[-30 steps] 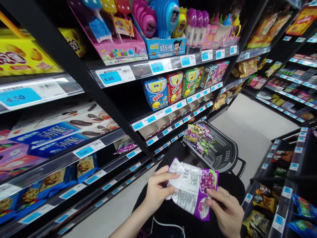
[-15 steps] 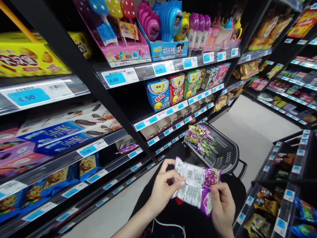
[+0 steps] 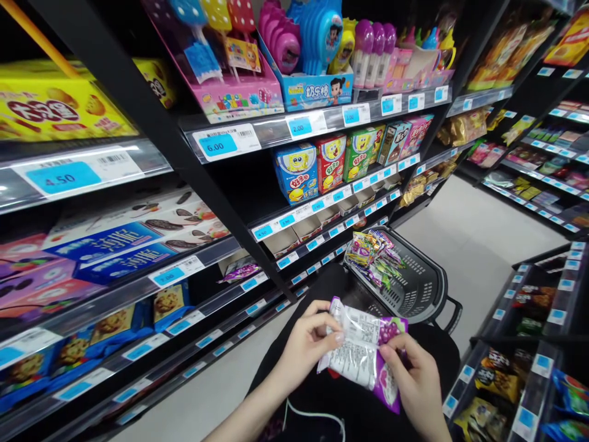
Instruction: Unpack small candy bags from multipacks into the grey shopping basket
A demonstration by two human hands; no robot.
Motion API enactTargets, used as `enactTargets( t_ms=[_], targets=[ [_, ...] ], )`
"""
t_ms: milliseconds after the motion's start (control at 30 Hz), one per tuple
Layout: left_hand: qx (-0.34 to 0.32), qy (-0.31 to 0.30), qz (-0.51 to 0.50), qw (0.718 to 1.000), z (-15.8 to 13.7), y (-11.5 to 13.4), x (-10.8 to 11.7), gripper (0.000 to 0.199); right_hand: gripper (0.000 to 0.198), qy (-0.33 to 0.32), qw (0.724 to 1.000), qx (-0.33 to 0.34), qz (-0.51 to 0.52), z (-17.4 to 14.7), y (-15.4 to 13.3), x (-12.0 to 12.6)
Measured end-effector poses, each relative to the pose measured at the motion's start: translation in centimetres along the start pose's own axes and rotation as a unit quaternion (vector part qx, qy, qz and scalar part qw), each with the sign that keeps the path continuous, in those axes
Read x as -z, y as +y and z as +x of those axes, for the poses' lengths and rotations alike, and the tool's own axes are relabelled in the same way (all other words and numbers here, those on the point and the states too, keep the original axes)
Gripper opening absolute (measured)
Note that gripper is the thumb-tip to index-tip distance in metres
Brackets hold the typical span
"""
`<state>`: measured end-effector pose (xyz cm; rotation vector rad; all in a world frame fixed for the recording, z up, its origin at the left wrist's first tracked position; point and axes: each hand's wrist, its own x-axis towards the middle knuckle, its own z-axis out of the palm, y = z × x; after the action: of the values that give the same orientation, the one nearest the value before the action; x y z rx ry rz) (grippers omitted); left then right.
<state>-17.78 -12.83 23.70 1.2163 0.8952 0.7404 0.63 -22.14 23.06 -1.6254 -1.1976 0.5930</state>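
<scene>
A purple and white candy packet (image 3: 361, 350) with a grape picture is held above my lap, its printed back facing up. My left hand (image 3: 311, 337) pinches the packet's left end between thumb and fingers. At the opposite end, my right hand (image 3: 411, 374) grips the purple edge, thumb on top, covering part of the grape picture. Just beyond the packet stands a grey shopping basket (image 3: 426, 276) on the floor. Several colourful snack packets (image 3: 375, 258) lie in its left part.
On the left rise black shelves with price tags, carrying boxed biscuits (image 3: 115, 239), SpongeBob snack boxes (image 3: 297, 175) and toy candies (image 3: 322, 37). A lower shelf unit (image 3: 519, 368) with bagged snacks stands close on my right. Pale floor (image 3: 488, 209) runs ahead between the shelves.
My right hand has shifted inward along the packet and now covers more of the grape picture. The packet has tilted slightly. My left hand keeps its pinch.
</scene>
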Motion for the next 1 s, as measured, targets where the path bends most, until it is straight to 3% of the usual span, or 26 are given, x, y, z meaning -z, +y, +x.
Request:
enactTargets(
  t_ms=[100,200,367,467,567,667,767,900,1000],
  targets=[
    [0.045,-0.065,-0.053,0.995,0.3,-0.8,1.1,0.026,0.032,-0.027,0.998,-0.029,0.053,0.1,0.2,0.5],
    [0.04,-0.099,-0.079,0.991,0.2,-1.4,1.6,0.024,0.034,-0.032,0.993,-0.038,0.106,0.2,1.2,0.5],
    [0.012,-0.087,-0.128,0.988,-0.2,-1.8,1.3,0.027,0.034,-0.02,0.988,-0.041,0.147,0.0,3.2,0.3],
    [0.015,-0.082,-0.101,0.991,-0.4,-1.5,1.1,0.022,0.027,-0.051,0.989,-0.042,0.135,0.1,3.6,0.5],
    [0.012,-0.101,-0.063,0.993,-0.6,-0.8,0.6,0.032,0.021,-0.069,0.991,-0.044,0.111,0.2,3.5,0.7],
    [0.026,-0.089,-0.008,0.996,-0.6,-0.2,-0.2,0.044,0.018,-0.034,0.996,-0.057,0.065,0.1,3.4,0.3],
    [0.041,-0.045,0.064,0.996,-0.6,-0.1,-0.8,0.043,0.019,0.01,0.998,-0.048,0.027,-0.4,3.9,0.0],
    [0.003,-0.011,0.105,0.994,-0.6,-0.5,-0.4,0.04,0.016,-0.014,0.997,-0.043,0.061,-1.4,4.7,0.2],
    [-0.104,0.001,0.15,0.983,-0.6,-0.7,0.4,0.027,0.02,-0.057,0.99,-0.063,0.109,-2.1,4.8,0.6]
  ],
)
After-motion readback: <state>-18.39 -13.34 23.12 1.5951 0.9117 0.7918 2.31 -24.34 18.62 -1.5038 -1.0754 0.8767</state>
